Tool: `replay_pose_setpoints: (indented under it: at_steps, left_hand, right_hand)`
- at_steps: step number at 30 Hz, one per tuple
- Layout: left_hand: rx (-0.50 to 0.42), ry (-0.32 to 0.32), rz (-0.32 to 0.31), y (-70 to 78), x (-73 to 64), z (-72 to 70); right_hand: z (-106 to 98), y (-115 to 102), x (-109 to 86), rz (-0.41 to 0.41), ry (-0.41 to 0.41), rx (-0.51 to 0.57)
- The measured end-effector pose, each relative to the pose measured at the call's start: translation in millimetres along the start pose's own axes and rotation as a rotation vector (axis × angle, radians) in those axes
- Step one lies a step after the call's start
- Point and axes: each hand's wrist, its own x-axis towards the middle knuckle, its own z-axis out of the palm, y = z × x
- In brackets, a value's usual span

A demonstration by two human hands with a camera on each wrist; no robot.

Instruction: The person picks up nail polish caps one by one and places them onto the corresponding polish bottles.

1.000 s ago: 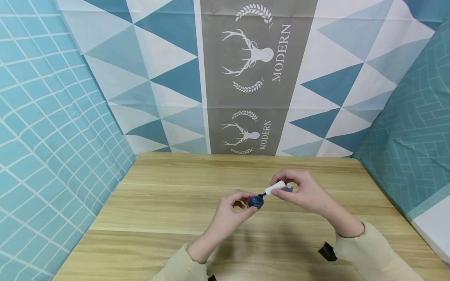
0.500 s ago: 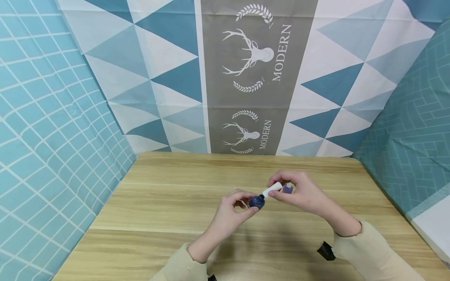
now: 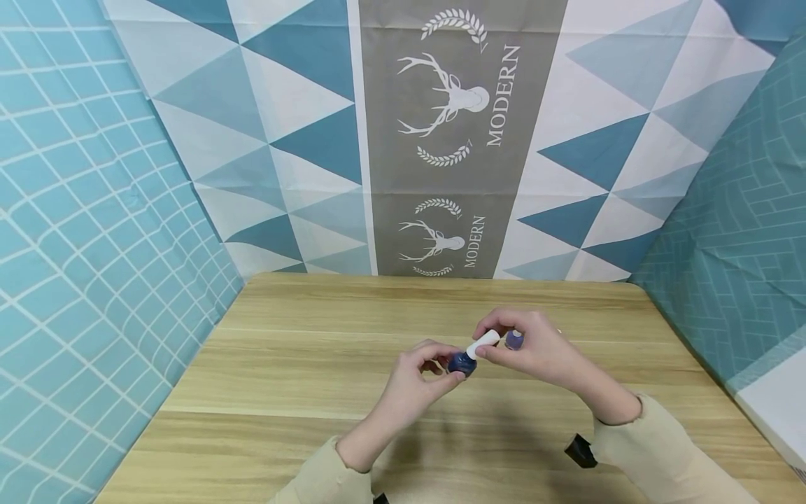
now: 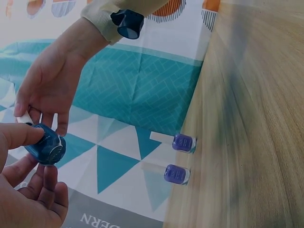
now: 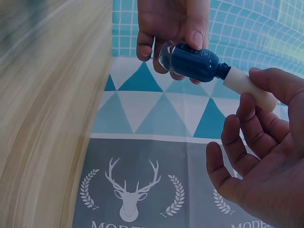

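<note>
My left hand holds a small nail polish bottle with dark blue polish, tilted above the table. Thumb and fingertips of my right hand pinch its white cap. The cap sits at the bottle's mouth, in line with the neck; some dark thread shows between them in the right wrist view, and the brush is out of sight. Beyond the hands, two purple nail polish bottles, one with a white cap and another beside it, stand on the table. In the head view my right hand partly hides them.
The wooden table ends at a patterned cloth backdrop. Tiled-pattern cloth hangs on the left, teal cloth on the right. A white surface lies at the right edge. Black wrist cameras sit at the sleeves.
My right hand has moved left and slightly down, bringing the cap onto the bottle's mouth; the dark brush stem seen earlier has gone inside. My left hand has hardly moved.
</note>
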Motion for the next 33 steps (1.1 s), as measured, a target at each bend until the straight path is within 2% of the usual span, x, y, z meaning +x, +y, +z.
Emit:
replay_pose_setpoints:
  at_steps: [1, 4, 13, 15, 23, 33]
  left_hand:
    - [-0.004, -0.003, -0.001, 5.0, -0.9, -0.9]
    - [-0.005, -0.009, -0.003, 6.8, -1.8, -1.4]
    - [-0.036, -0.033, -0.022, 3.5, -1.3, -0.1]
    - [-0.044, -0.037, -0.023, 1.4, -1.0, 0.4]
    - [-0.081, -0.039, -0.033, -30.2, 3.2, 7.6]
    - [-0.089, -0.046, -0.039, -32.8, 3.5, 9.6]
  right_hand:
    - [0.3, -0.4, 0.0, 0.005, -0.001, 0.002]
    - [0.9, -1.7, 0.0, 0.017, -0.005, 0.004]
    - [2.2, -2.7, 1.6, 0.026, -0.018, 0.014]
    - [2.7, -2.3, 2.4, 0.024, -0.017, 0.013]
    - [5.6, 0.3, 5.9, 0.026, -0.008, 0.018]
    - [7.9, -0.7, 7.3, 0.077, 0.01, 0.025]
